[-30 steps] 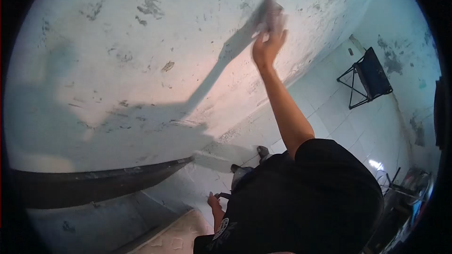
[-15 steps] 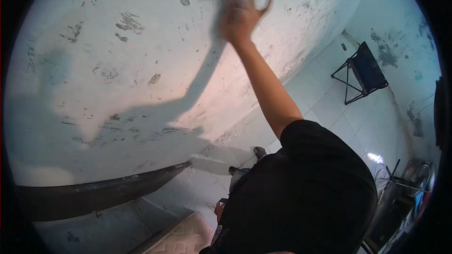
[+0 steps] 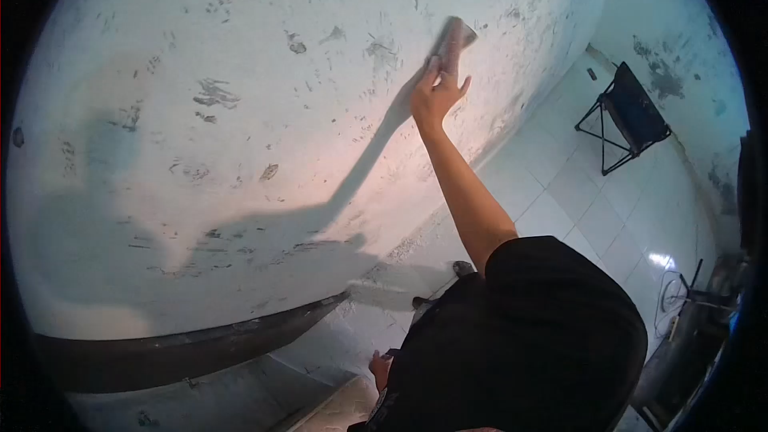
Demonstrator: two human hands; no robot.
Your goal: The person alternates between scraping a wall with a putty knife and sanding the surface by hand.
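Note:
My right hand point(image 3: 438, 84) reaches up against the pale, scuffed wall point(image 3: 320, 96). Its fingers are stretched over a flat grey-brown piece point(image 3: 470, 34), which looks like a sheet of sandpaper pressed to the plaster; most of it is hidden under the fingers. Low down beside my body, my left hand point(image 3: 379, 368) is closed around a small dark object point(image 3: 392, 353), too small and covered to name. The black sleeve and torso hide part of that arm.
A dark folding stool point(image 3: 632, 112) stands on the tiled floor point(image 3: 568, 184) by the far wall corner. Along the wall's lower left runs a dark ledge point(image 3: 184, 356). A mattress edge point(image 3: 340, 408) shows at the bottom; cables and dark furniture point(image 3: 688, 352) sit at right.
My right hand has come down the wall and to the right, with the flat piece still under its fingers. The view has shifted slightly; my left hand stays low.

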